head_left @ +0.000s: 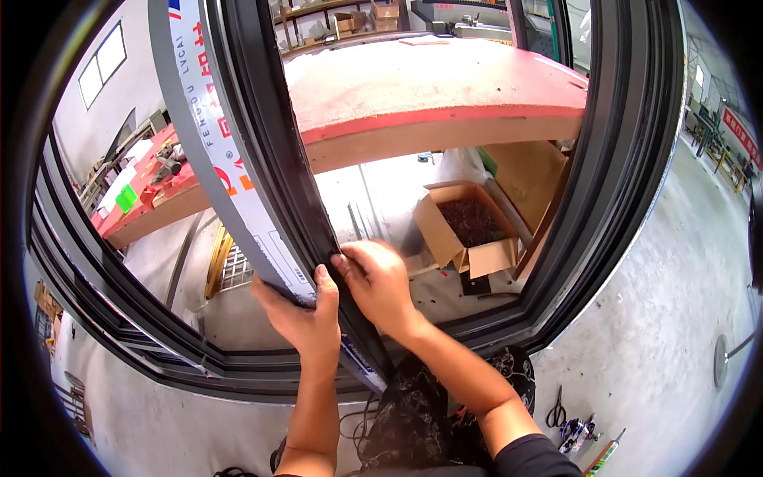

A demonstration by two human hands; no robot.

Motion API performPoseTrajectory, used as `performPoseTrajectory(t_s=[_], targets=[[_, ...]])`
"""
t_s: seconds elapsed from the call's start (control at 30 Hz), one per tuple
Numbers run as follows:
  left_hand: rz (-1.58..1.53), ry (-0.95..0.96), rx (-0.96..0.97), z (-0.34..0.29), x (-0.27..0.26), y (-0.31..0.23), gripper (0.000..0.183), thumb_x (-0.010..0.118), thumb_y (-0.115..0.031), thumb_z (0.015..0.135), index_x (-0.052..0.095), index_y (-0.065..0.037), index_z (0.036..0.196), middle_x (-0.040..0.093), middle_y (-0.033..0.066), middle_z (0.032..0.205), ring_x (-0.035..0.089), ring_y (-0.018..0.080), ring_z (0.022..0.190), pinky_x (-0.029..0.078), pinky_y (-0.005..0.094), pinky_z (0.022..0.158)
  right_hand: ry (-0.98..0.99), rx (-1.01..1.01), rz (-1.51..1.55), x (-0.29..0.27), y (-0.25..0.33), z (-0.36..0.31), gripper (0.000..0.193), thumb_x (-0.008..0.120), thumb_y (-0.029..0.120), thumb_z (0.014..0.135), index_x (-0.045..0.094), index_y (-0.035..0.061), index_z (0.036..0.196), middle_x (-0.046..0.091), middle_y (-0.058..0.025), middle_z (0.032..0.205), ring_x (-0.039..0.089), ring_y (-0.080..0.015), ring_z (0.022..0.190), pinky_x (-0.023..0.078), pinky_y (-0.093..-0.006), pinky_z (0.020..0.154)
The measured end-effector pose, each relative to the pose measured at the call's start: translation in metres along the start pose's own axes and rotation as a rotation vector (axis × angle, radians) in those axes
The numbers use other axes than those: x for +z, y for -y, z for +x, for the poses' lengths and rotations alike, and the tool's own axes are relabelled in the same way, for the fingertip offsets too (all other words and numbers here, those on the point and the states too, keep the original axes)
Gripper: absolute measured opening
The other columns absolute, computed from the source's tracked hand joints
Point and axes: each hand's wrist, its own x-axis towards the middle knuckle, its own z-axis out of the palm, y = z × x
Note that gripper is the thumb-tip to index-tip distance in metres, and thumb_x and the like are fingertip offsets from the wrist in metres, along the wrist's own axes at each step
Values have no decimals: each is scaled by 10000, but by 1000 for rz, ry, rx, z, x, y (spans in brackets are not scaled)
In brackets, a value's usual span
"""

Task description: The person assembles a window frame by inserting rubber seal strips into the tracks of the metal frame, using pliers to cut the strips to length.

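A dark grey metal window frame stands upright in front of me. Its middle upright bar bears a white printed protective film down one face. Low on this bar, my left hand is wrapped around it, thumb on the near side. Just to the right, my right hand has its fingers curled and pressed together at the bar's black inner edge. Whatever lies between those fingertips is hidden. More film shows on the bar below my hands.
Beyond the frame are a red-topped workbench and an open cardboard box of dark small pieces. Another red bench with tools is at left. Scissors and a tube lie on the floor at lower right.
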Motion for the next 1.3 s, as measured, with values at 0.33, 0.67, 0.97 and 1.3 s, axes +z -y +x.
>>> performPoseTrajectory(t_s=[0.33, 0.67, 0.97, 1.3], targets=[[-2, 2, -4, 3, -2, 1, 695, 739, -99, 743, 360, 73, 1298, 470, 179, 1134, 500, 268, 1023, 424, 371, 890, 145, 46, 33, -9, 4, 17, 131, 689, 94, 837, 645, -20, 882, 611, -141, 719, 582, -284, 663, 458, -344, 600], [53, 21, 2, 2, -3, -2, 650, 706, -133, 792, 356, 77, 1298, 482, 200, 1179, 484, 289, 1068, 385, 382, 960, 94, -42, -111, -3, 10, 26, 171, 694, 129, 845, 651, -32, 883, 610, -154, 713, 575, -282, 643, 462, -347, 605], [-3, 13, -18, 5, -1, -4, 703, 765, -117, 731, 372, 82, 1278, 503, 192, 1116, 513, 271, 990, 426, 380, 889, 31, 59, 21, 2, 15, 31, 165, 677, 94, 876, 648, -58, 932, 620, -96, 707, 561, -134, 649, 461, -282, 607], [-2, -20, -2, 5, -2, 1, 681, 788, -118, 701, 410, 80, 1231, 524, 174, 1045, 531, 263, 925, 442, 363, 838, -98, -53, 81, 14, 67, 112, 239, 619, 221, 919, 648, -16, 911, 627, -134, 730, 601, -238, 627, 464, -338, 588]])
